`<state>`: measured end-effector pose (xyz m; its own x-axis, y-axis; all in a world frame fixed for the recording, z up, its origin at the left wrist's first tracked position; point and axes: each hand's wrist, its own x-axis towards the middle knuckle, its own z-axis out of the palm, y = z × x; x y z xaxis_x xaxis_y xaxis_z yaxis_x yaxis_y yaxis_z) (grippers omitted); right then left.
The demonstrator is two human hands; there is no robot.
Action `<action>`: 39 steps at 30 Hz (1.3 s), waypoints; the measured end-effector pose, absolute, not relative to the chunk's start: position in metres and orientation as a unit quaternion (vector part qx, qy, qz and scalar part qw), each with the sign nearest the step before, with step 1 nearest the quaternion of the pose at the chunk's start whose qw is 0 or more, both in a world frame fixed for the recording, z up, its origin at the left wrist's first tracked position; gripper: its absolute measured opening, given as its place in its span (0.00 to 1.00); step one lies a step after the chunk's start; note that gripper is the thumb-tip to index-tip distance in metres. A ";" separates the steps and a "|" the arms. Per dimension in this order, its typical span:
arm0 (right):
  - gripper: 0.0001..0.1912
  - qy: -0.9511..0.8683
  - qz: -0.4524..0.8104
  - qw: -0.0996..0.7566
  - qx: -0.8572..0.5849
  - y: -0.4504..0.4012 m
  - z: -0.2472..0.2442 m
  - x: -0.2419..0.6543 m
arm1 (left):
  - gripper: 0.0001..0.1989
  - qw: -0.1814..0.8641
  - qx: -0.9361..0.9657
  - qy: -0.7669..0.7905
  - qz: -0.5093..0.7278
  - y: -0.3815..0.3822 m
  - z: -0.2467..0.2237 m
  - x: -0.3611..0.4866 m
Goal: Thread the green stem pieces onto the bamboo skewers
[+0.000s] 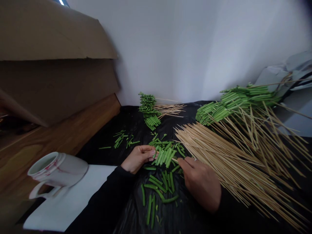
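Note:
Green stem pieces sit side by side across a wooden skewer in front of me. My right hand is closed round the skewer at its right end. At the left end of the row, my left hand pinches with thumb and forefinger at the stem pieces near the skewer tip. Loose cut green stems lie below and behind my hands on black plastic sheeting. A large pile of bare skewers spreads to the right.
Filled skewers are stacked at the back right, and a smaller bunch lies by the wall. At the left, a white mug stands on white paper. A cardboard box rises behind it.

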<state>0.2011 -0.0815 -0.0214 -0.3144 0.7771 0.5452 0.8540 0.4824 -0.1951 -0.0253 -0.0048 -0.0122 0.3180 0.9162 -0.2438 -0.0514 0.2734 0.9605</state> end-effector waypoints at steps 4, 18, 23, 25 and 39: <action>0.14 -0.809 -0.055 0.290 -0.508 -0.082 -0.021 0.201 | 0.12 0.653 0.476 0.457 0.371 -0.005 -0.011 -0.024; 0.14 -0.808 -0.051 0.288 -0.511 -0.083 -0.018 0.201 | 0.13 0.654 0.461 0.470 0.372 -0.006 -0.010 -0.023; 0.13 -0.812 -0.034 0.280 -0.511 -0.082 -0.019 0.199 | 0.15 0.661 0.440 0.480 0.372 -0.008 -0.010 -0.021; 0.12 -0.814 -0.022 0.277 -0.509 -0.082 -0.018 0.198 | 0.16 0.666 0.434 0.484 0.365 -0.009 -0.010 -0.017; 0.12 -0.770 -0.042 0.310 -0.556 -0.055 -0.016 0.237 | 0.17 0.614 0.368 0.444 0.539 0.001 0.026 -0.053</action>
<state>0.2371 -0.0548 -0.0158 -0.1887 0.8304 0.5243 0.8828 0.3773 -0.2798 -0.0535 0.0007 0.0257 0.0250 0.9886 -0.1484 -0.3361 0.1481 0.9301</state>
